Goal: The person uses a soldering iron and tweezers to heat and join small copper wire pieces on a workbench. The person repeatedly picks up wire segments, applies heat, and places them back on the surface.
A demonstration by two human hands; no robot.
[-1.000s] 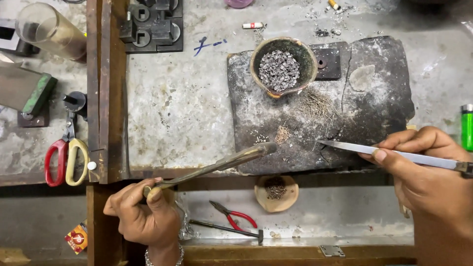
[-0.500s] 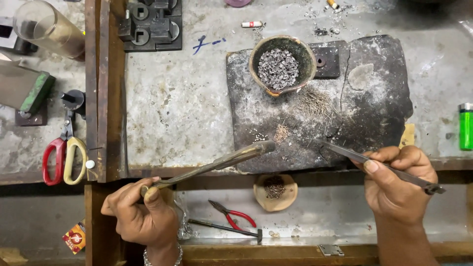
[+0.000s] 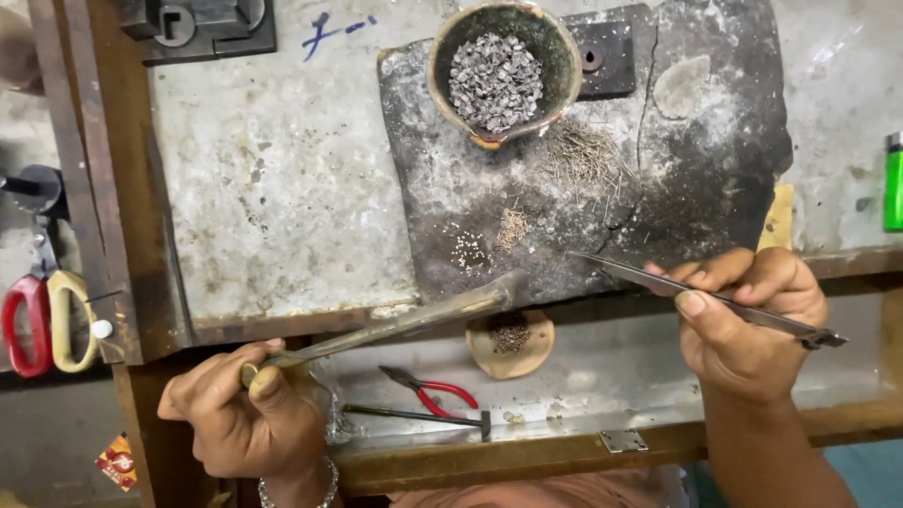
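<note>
While I watch from the head view, my left hand [image 3: 246,414] sits nearest, low at the bench edge, its fingers wrapped tight around the near end of a long brass blowpipe [image 3: 395,325] with the thumb pressed on top; the pipe slants up to the right and its tip rests at the near edge of the dark soldering slab [image 3: 715,179]. My right hand [image 3: 743,315] pinches 1 pair of steel tweezers [image 3: 701,293] between thumb and fingers, the other fingers curled beneath, points aimed left onto the slab's near edge. Compared with half a second ago, the view sits closer and the tweezers lie flatter, their points a little nearer the pipe's tip; the left hand's grip looks unchanged. In the tray below lie 1 pair of red-handled pliers [image 3: 431,388], 1 small hammer [image 3: 419,415] and 1 small round dish [image 3: 510,341] of dark grains. On the slab I count 3 loose heaps: pale beads [image 3: 468,249], a tan tuft [image 3: 513,226] and fine wire bits [image 3: 578,155]. Farther back stands 1 clay bowl [image 3: 451,42] of grey pieces. At the left edge hangs 1 pair of scissors [image 3: 42,315] with red and yellow handles; at the right edge lies 1 green lighter [image 3: 893,183].
</note>
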